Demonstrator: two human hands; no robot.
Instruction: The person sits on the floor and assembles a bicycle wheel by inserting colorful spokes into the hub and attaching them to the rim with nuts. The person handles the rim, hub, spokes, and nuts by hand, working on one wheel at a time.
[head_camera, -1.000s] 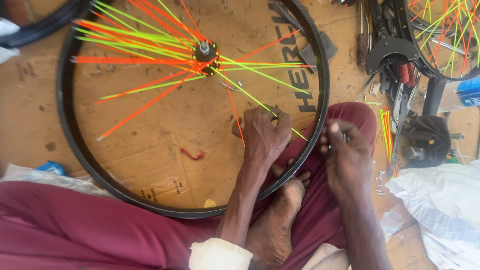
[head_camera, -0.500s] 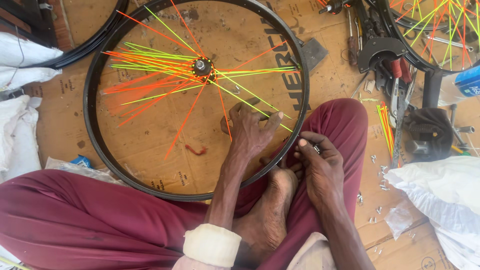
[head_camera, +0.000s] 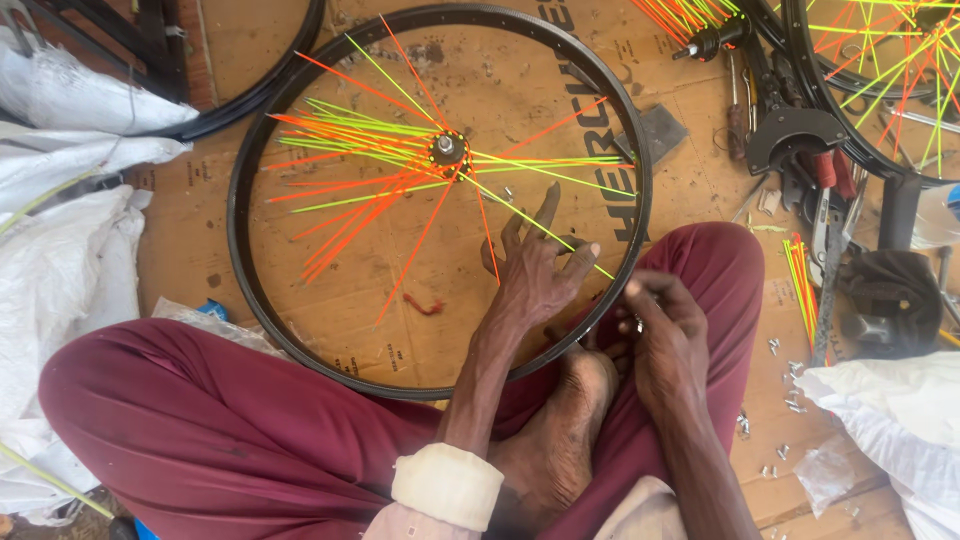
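A black bicycle wheel rim (head_camera: 240, 190) lies flat on cardboard, its near edge resting on my crossed legs in maroon trousers. Orange and lime-green spokes fan out from the hub (head_camera: 448, 150). My left hand (head_camera: 535, 265) reaches inside the rim with fingers spread, touching a lime-green spoke (head_camera: 560, 245) that runs from the hub toward the rim. My right hand (head_camera: 665, 335) sits just outside the rim by my right knee, fingers curled around something small that I cannot make out. My bare foot (head_camera: 560, 420) lies under the rim between the two hands.
Another spoked wheel (head_camera: 880, 90) and dark metal tools (head_camera: 800, 140) lie at the upper right. A bundle of loose spokes (head_camera: 803, 285) and small metal nipples (head_camera: 790, 400) are scattered right of my knee. White sacks (head_camera: 60, 250) sit at the left, another rim (head_camera: 250, 90) above them.
The view has shifted, so the wheel sits lower and more central. My left hand has opened and lifted its fingers onto a green spoke; my right hand stays by the rim.
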